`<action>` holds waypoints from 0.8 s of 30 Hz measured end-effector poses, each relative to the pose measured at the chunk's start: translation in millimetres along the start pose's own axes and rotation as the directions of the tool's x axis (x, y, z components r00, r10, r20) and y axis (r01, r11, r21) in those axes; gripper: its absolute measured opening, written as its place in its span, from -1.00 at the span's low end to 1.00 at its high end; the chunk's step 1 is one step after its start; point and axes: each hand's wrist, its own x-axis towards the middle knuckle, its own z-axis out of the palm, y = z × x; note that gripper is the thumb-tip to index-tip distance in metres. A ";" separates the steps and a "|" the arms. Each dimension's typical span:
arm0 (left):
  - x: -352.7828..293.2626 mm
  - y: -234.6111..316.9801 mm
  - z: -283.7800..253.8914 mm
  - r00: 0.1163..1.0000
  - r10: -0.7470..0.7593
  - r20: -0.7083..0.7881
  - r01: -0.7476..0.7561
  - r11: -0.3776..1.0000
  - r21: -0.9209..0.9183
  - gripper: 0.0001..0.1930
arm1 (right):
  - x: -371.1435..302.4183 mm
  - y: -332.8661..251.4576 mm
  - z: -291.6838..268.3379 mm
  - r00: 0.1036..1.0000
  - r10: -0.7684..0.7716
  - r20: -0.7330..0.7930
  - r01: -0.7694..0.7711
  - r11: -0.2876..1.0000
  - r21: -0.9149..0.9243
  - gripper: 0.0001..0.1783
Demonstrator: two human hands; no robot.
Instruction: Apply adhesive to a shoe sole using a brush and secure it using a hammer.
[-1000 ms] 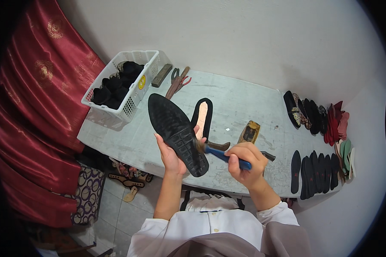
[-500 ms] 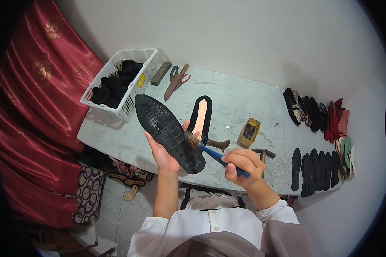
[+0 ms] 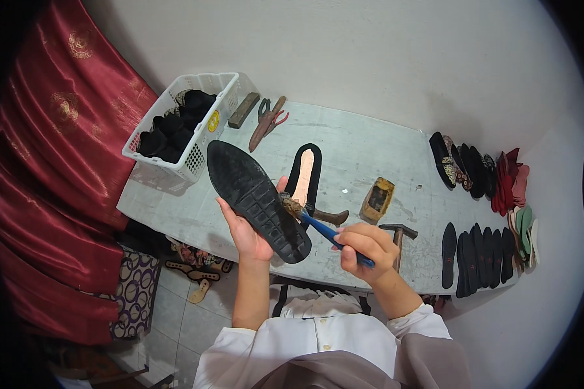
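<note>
My left hand (image 3: pixel 250 233) grips a black shoe sole (image 3: pixel 250 185) from beneath, its grooved side facing up and its pointed toe aimed to the far left. In my right hand (image 3: pixel 370 251) is a blue-handled brush (image 3: pixel 328 233); its bristles meet the sole's right edge near the middle. Just beyond the sole, a black shoe piece with a pale pink strip (image 3: pixel 305 172) lies on the table. Beside that, a metal shoe stand (image 3: pixel 331 218) partly shows.
On the pale table (image 3: pixel 350 136) stand a white basket (image 3: pixel 204 152) of black shoe uppers, a yellowish glue container (image 3: pixel 376 200) and a hammer (image 3: pixel 398 243). Pliers (image 3: pixel 266 123) and a block (image 3: pixel 244 110) lie behind. Black insoles (image 3: pixel 477 259) and finished-looking shoes (image 3: pixel 442 161) line the right.
The brush has shifted slightly, its bristles staying by the sole's right edge. The sole has tilted a little, and the shine on its toe end has faded.
</note>
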 end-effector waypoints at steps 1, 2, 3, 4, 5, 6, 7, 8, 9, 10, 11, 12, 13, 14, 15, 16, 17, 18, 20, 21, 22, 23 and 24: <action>0.9 -0.3 0.5 1.000 0.018 0.005 -0.018 0.999 0.030 -0.32 | -0.8 1.0 1.8 1.000 -0.015 0.022 0.015 1.000 0.004 -0.93; 1.5 -0.5 0.9 1.000 0.019 0.005 -0.019 0.999 0.031 -0.32 | -1.1 1.7 2.8 0.999 -0.031 0.043 0.030 0.999 0.009 -0.93; 2.0 -0.5 1.0 1.000 0.017 -0.008 -0.017 1.000 -0.010 -0.34 | -2.7 0.7 0.8 0.999 -0.031 0.043 0.031 0.999 0.009 -0.93; 1.9 -0.6 0.8 1.000 0.015 -0.022 -0.016 0.999 -0.050 -0.35 | -6.4 -1.1 -3.2 0.994 0.009 0.112 -0.012 1.000 0.024 -0.95; 1.6 0.1 0.5 1.000 0.017 -0.024 -0.018 0.999 -0.050 -0.35 | -8.7 -2.1 -5.4 0.982 0.048 0.181 -0.056 0.998 0.036 -0.96; 1.3 1.4 0.4 0.998 0.011 -0.061 -0.015 0.998 -0.059 -0.38 | -9.8 -1.8 -5.1 0.982 0.049 0.183 -0.057 0.998 0.038 -0.96; 1.0 2.0 1.1 0.995 0.003 -0.095 -0.009 0.998 -0.069 -0.42 | -10.8 -1.7 -5.5 0.981 0.062 0.185 -0.069 0.997 0.032 -0.95; 1.0 2.1 2.2 0.995 0.001 -0.096 -0.008 0.998 -0.070 -0.42 | -11.4 -1.6 -6.0 0.980 0.075 0.187 -0.081 0.996 0.026 -0.92; 1.0 2.2 3.5 0.994 0.004 -0.105 -0.014 0.996 -0.091 -0.42 | -10.8 -1.7 -7.7 0.979 0.076 0.187 -0.082 0.996 0.025 -0.92; 1.5 2.3 4.1 0.994 0.006 -0.114 -0.019 0.993 -0.112 -0.42 | -9.5 -1.4 -9.6 0.983 0.088 0.159 -0.090 0.996 0.008 -0.93; 2.0 1.5 4.5 0.994 0.003 -0.113 -0.016 0.993 -0.113 -0.42 | -8.9 -1.1 -11.1 0.986 0.099 0.131 -0.099 0.995 -0.009 -0.94; 2.5 -0.3 5.0 0.996 0.021 -0.082 -0.033 0.989 -0.147 -0.43 | -9.4 -1.0 -11.9 0.986 0.100 0.130 -0.100 0.995 -0.011 -0.94; 2.9 -1.7 5.3 0.998 0.042 -0.051 -0.051 0.982 -0.181 -0.43 | -10.0 -1.0 -12.4 0.988 0.127 0.086 -0.127 0.992 -0.001 -0.95; 3.1 -2.9 4.2 0.998 0.041 -0.051 -0.049 0.982 -0.181 -0.43 | -10.4 -0.8 -13.0 0.987 0.154 0.042 -0.154 0.988 0.010 -0.95; 3.2 -4.5 1.6 0.993 0.044 -0.106 -0.062 0.983 -0.175 -0.43 | -9.9 -0.4 -13.9 0.987 0.155 0.042 -0.155 0.988 0.009 -0.95; 2.5 -5.7 -1.0 0.986 0.050 -0.161 -0.077 0.983 -0.168 -0.42 | -8.8 -1.0 -15.3 0.989 0.147 0.022 -0.147 0.989 0.004 -0.96; 3.1 -6.9 -4.9 0.985 0.051 -0.163 -0.078 0.983 -0.169 -0.42 | -7.7 -1.4 -16.5 0.990 0.138 0.001 -0.138 0.990 -0.001 -0.96; 4.2 -8.2 -9.5 0.991 0.023 -0.134 -0.039 0.992 -0.118 -0.40 | -5.8 -0.7 -17.0 0.990 0.139 0.004 -0.139 0.990 0.000 -0.96; 4.1 -11.3 -10.5 0.994 -0.008 -0.109 0.000 0.998 -0.068 -0.39 | -2.6 2.5 -17.9 0.989 0.074 -0.127 -0.073 0.997 0.013 -0.96; 3.2 -14.7 -6.9 0.994 -0.080 -0.076 0.052 0.949 -0.310 -0.33 | -6.9 2.9 -21.5 0.989 0.109 -0.103 -0.109 0.994 0.003 -0.94; 3.2 -18.3 -4.5 0.990 -0.141 -0.026 0.106 0.840 -0.532 -0.27 | -5.7 2.7 -20.7 0.989 0.110 -0.102 -0.110 0.994 0.003 -0.94; 3.3 -21.4 -4.1 0.990 -0.142 -0.027 0.106 0.840 -0.532 -0.27 | -3.6 1.9 -19.1 0.987 0.104 -0.121 -0.103 0.995 0.013 -0.95; 3.4 -24.5 -4.1 0.990 -0.127 0.064 0.142 0.920 -0.364 -0.23 | -2.2 1.2 -17.3 0.985 0.098 -0.140 -0.096 0.995 0.023 -0.97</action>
